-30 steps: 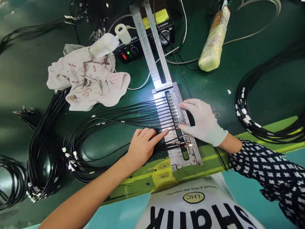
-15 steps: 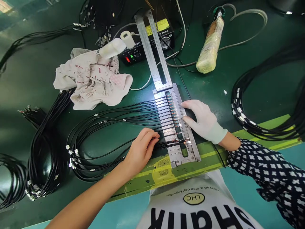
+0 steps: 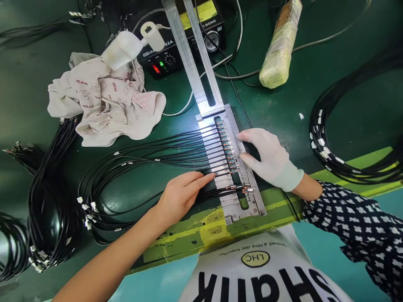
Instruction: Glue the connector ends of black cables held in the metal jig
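A metal fixture point(image 3: 233, 207) lies on the bench, with several black cables point(image 3: 176, 142) set side by side across it. Their stripped coloured ends meet small connectors point(image 3: 227, 144) along its slot. At the fixture's left edge, my bare left hand point(image 3: 181, 193) pinches a black cable, index finger stretched along it; the thumb is mostly hidden. Below that hand, a loose bunch of cable ends point(image 3: 241, 188) rests across the fixture's lower part. My right hand point(image 3: 267, 157), in a white glove, touches the fixture's right edge with thumb and index finger spread apart.
Behind stands a black control box point(image 3: 176, 58) with lit switches, under the fixture's long metal rails point(image 3: 185, 54). A white lamp point(image 3: 122, 49) and printed cloth point(image 3: 107, 100) are at left. A wrapped yellowish tool point(image 3: 277, 54) lies behind right. Cable coils point(image 3: 327, 155) flank both sides.
My left hand has shifted slightly left and its index finger has straightened towards the fixture along a cable. My right hand stays at the fixture's edge. The view has tilted slightly.
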A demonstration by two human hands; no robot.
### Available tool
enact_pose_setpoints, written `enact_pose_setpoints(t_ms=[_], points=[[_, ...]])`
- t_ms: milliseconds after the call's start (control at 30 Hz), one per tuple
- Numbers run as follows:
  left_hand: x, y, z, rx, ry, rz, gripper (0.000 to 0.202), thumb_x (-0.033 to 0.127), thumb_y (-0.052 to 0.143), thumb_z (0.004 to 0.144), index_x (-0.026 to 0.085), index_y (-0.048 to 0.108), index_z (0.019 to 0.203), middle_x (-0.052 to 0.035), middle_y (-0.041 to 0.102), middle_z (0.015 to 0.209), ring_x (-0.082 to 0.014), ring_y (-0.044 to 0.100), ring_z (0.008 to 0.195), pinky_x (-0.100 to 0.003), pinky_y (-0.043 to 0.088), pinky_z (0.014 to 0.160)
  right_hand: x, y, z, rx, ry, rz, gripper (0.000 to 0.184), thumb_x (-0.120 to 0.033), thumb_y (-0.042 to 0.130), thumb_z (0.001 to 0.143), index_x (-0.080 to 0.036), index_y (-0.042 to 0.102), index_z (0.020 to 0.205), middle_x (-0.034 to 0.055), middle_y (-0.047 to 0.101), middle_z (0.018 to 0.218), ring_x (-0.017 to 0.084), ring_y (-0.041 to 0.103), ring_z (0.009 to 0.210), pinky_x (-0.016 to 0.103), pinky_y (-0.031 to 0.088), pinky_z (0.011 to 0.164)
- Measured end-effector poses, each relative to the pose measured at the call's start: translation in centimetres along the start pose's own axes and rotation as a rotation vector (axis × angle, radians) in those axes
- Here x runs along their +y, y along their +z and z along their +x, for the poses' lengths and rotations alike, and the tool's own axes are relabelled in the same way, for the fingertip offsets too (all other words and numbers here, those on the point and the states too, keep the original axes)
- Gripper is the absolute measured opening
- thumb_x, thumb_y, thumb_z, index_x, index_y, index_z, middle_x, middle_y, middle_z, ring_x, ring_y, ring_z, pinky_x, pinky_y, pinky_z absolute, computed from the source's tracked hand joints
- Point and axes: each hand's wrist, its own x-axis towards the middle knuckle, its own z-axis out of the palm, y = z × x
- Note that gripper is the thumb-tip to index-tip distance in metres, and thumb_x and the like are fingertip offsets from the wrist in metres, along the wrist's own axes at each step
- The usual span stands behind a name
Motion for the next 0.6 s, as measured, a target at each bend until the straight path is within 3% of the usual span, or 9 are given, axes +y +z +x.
enact_pose_setpoints(t_ms=[200,300,467,600], points=[[-0.3,0.8,0.6,-0.025,0.103,0.146,0.040,0.004,0.048,0.094,0.013,0.056,0.132,-0.0093,0.067,0.105,-0.0173,0.065,0.091,-0.028,0.054,0.079,-0.3,-0.2,0.2,-0.006,0.013,-0.011,0.039,-0.034,0.060,0.094,-0.025,0.055,0.132,0.0077,0.061,0.137,0.029,0.056,0.127,0.051,0.044,0.108],[0.1,1.0,0.7,0.014,0.113,0.204,0.033,0.005,0.052,0.093,0.011,0.058,0.125,-0.0095,0.068,0.103,-0.0175,0.063,0.087,-0.028,0.052,0.075,-0.6,-0.3,0.2,-0.030,-0.026,-0.062,0.054,-0.038,0.070,0.083,-0.022,0.054,0.133,0.0109,0.058,0.136,0.032,0.054,0.128,0.052,0.041,0.111],[1.9,1.0,0.3,0.074,-0.008,0.343,0.035,0.005,0.055,0.092,0.015,0.062,0.126,-0.0120,0.065,0.107,-0.0212,0.058,0.094,-0.033,0.045,0.078,-0.8,-0.1,0.3,-0.044,-0.073,-0.128,0.067,-0.036,0.074,0.074,-0.022,0.051,0.135,0.0127,0.054,0.137,0.035,0.050,0.130,0.058,0.032,0.118],[2.6,1.3,-0.7,0.025,-0.048,0.429,0.048,0.004,0.054,0.092,0.018,0.057,0.137,-0.0065,0.064,0.091,-0.0207,0.053,0.084,-0.034,0.035,0.070,-0.3,0.3,0.3,-0.030,-0.082,-0.103,0.068,-0.035,0.074,0.073,-0.026,0.049,0.137,0.0112,0.053,0.137,0.037,0.051,0.127,0.061,0.035,0.114]])
